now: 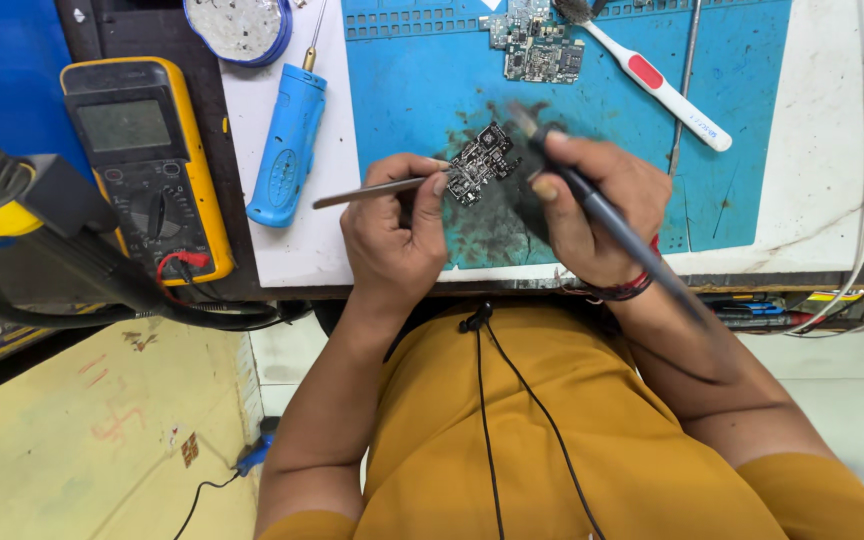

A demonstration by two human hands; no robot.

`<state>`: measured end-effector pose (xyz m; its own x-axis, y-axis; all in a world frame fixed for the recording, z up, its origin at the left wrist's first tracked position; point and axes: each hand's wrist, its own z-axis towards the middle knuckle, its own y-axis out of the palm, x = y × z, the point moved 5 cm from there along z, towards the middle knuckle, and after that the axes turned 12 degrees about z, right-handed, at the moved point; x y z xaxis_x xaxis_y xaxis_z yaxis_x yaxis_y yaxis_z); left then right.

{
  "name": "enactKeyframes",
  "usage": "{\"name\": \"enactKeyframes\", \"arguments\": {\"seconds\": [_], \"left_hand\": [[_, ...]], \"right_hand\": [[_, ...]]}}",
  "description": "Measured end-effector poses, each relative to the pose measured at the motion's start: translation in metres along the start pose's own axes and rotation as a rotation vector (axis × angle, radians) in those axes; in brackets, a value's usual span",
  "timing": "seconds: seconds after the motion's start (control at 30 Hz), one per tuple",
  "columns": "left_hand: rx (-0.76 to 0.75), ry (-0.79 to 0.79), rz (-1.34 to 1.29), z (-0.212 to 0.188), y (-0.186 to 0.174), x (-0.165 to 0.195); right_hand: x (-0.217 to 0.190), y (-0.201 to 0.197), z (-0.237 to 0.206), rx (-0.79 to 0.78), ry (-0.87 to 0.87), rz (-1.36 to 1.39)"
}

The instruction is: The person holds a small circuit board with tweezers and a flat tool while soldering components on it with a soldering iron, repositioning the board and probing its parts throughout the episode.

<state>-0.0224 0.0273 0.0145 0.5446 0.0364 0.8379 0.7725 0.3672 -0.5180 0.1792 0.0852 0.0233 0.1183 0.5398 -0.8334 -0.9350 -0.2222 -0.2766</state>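
Currently: left hand [392, 225] grip clamped on tweezers [372, 188], pinning one black board [482, 163] on blue mat [752, 120]. Right hand [592, 205] grip clamped on one iron [602, 212]. Second board [537, 45] on mat's far edge.

Two circuit boards [482, 163] [537, 45], one multimeter [147, 165], one toothbrush [652, 80].
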Motion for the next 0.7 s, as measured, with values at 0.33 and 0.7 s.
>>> {"name": "enactKeyframes", "arguments": {"seconds": [0.33,0.7], "left_hand": [[0.013,0.018,-0.054,-0.001,0.001,0.002],[-0.009,0.018,0.044,0.000,0.001,0.004]], "right_hand": [[-0.011,0.007,0.013,-0.134,-0.023,0.049],[-0.013,0.012,0.015,-0.192,-0.025,0.034]]}}
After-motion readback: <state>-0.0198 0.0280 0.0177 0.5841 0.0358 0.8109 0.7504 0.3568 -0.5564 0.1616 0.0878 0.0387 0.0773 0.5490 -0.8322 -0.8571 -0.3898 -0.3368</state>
